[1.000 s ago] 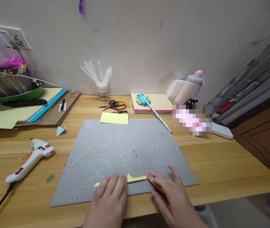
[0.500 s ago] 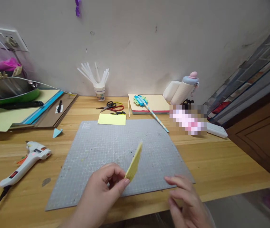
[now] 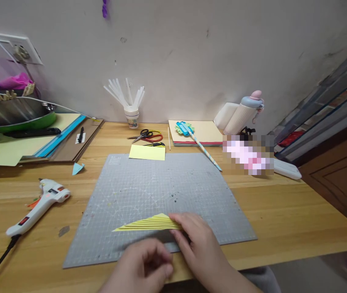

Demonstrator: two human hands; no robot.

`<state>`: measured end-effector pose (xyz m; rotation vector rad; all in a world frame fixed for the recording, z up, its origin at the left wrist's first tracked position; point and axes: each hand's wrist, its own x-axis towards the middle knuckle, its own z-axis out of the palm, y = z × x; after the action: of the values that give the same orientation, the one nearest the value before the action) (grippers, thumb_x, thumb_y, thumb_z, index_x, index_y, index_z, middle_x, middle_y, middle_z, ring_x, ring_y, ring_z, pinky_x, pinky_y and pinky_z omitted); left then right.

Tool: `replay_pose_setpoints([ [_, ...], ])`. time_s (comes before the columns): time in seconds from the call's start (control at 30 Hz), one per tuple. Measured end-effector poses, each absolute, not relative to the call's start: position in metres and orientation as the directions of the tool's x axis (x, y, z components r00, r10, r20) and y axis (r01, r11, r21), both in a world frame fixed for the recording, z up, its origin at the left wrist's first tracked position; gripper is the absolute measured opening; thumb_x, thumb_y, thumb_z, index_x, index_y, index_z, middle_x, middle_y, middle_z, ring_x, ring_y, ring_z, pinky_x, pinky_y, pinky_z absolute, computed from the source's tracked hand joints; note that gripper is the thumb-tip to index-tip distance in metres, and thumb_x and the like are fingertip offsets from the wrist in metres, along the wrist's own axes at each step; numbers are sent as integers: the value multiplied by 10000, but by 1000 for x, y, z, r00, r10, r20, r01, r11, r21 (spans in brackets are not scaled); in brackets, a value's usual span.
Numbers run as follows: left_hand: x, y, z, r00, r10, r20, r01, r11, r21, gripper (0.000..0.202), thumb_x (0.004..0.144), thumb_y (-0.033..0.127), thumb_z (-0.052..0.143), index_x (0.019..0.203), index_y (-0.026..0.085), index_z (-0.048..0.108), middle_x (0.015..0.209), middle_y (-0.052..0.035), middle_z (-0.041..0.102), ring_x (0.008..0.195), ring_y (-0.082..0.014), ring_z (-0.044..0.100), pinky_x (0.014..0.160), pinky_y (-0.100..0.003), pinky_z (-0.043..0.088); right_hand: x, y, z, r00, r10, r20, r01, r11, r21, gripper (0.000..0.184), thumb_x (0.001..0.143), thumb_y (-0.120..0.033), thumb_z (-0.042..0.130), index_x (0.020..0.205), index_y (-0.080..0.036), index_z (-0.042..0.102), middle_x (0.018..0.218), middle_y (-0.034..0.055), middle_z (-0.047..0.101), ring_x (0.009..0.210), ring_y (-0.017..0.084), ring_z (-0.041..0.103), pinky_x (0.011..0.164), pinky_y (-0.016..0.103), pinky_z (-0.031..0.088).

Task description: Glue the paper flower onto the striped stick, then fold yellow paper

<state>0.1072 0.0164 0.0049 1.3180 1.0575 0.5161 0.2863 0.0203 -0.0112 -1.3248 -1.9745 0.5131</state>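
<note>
A yellow pleated paper (image 3: pixel 150 223), folded accordion-style into a long pointed strip, is held just above the cutting mat. My right hand (image 3: pixel 196 240) pinches its right end between thumb and fingers, while its thin tip points left. Below and in front of it, my left hand (image 3: pixel 144 262) is loosely curled, thumb near the fingertips, with nothing visible in it. The grey cutting mat (image 3: pixel 204 183) lies under the paper.
At left lies a white glue gun (image 3: pixel 47 199). Behind the mat are a yellow paper sheet (image 3: pixel 147 152), scissors (image 3: pixel 144 135) and a cup of straws (image 3: pixel 132 118). A paper flower on a striped stick (image 3: pixel 204 150) reaches over the mat's far right edge.
The pleated paper has passed from my left hand to my right, turning from upright to nearly level, tip leftward. My right hand moved left; my left hand drew back toward me.
</note>
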Motion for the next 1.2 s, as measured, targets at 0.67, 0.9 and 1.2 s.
replay_pose_setpoints([
  [0.67, 99, 34, -5, 437, 881, 181, 757, -469, 455, 162, 851, 158, 485, 936, 218, 609, 922, -39, 613, 841, -186, 564, 723, -342, 465, 274, 23, -9, -265, 916, 302, 738, 394, -548, 136, 822, -133, 585, 924, -220, 613, 898, 24, 612, 847, 178, 557, 764, 341, 393],
  [0.9, 104, 38, -4, 439, 893, 103, 806, -441, 395, 153, 877, 170, 450, 907, 194, 598, 891, -43, 598, 813, -208, 545, 708, -384, 448, 274, 28, -9, -274, 916, 294, 729, 397, -557, 129, 825, -102, 570, 863, -217, 615, 833, 11, 608, 812, 180, 536, 736, 347, 358],
  [1.2, 106, 38, -4, 439, 891, 114, 793, -444, 418, 164, 893, 164, 416, 842, 189, 570, 847, -33, 564, 792, -200, 520, 693, -366, 432, 272, 26, -11, -258, 914, 312, 712, 398, -579, 108, 835, -103, 558, 826, -205, 591, 818, 8, 595, 793, 168, 523, 727, 339, 335],
])
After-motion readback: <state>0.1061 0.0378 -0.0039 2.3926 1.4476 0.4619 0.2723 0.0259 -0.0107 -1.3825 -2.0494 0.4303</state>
